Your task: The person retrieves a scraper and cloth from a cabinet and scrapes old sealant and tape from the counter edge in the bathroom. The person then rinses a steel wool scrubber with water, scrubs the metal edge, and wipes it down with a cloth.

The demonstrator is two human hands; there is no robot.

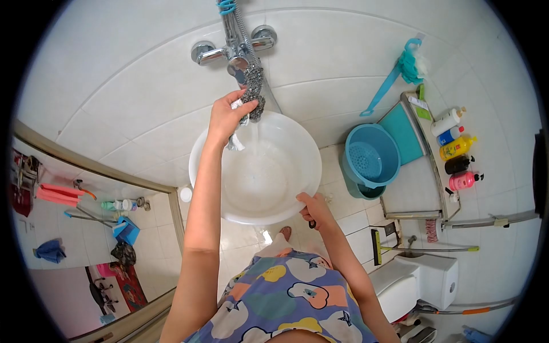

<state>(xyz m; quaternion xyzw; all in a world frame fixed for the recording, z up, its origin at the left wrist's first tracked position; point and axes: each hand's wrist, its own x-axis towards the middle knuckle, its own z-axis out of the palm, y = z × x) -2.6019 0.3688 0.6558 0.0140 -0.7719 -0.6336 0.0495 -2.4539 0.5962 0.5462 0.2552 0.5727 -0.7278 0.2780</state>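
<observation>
My left hand [229, 117] is closed in a pinch on a white strip [235, 142], possibly cloth, just below the tap. A bunched grey thing [255, 86], rough like steel wool, hangs in front of the tap [237, 63], and my left thumb and fingertips touch it. Water runs down past it into a large white basin [309, 171], which has cloudy water in its bottom. My right hand [316, 210] is curled at the basin's near right rim. A small dark thing [312, 224] shows under its fingers; I cannot tell what it is.
Stacked blue and green buckets [366, 188] stand to the right. Several bottles [457, 147] line the rack [406, 197]. A floor squeegee [423, 248] lies near the toilet [394, 297]. On the left, a framed mirror or doorway [171, 211] shows cleaning tools.
</observation>
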